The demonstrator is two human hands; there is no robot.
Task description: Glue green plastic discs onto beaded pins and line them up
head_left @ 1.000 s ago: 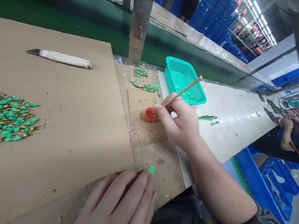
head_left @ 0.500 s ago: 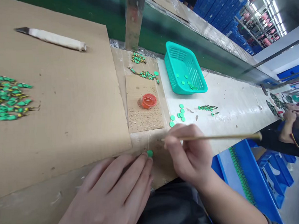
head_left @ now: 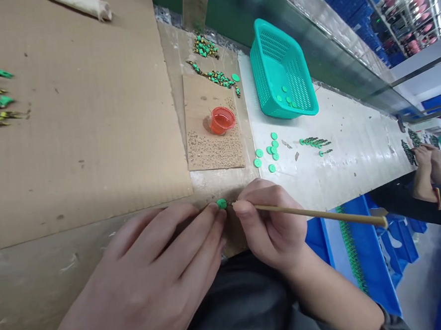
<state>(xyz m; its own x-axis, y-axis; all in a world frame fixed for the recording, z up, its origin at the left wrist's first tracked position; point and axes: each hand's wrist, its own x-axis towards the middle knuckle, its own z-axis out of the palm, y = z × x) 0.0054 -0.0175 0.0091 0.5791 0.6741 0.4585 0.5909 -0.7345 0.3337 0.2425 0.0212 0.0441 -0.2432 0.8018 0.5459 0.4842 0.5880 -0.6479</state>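
Note:
My left hand (head_left: 163,263) pinches a small green disc (head_left: 222,203) at its fingertips, near the table's front edge. Just right of it, my right hand (head_left: 272,221) is closed on a thin wooden stick (head_left: 320,213), whose long end points right. The stick's tip lies close to the disc's right side; the exact contact is too small to tell. Beyond the hands, a red cup (head_left: 222,120) holding liquid sits on a small cardboard piece (head_left: 216,155). Loose green discs (head_left: 274,144) lie on the white surface to the right.
A teal basket (head_left: 284,71) with several discs stands at the back. Green and yellow pieces lie on the large cardboard (head_left: 90,118) and behind the cup. A white-wrapped tool (head_left: 87,6) is at the top left. Blue trays (head_left: 375,255) and another person's hands (head_left: 427,157) are at right.
The view has shifted, so table items appear higher. My right hand has come closer to the disc at my left fingertips, bringing the stick's tip beside it.

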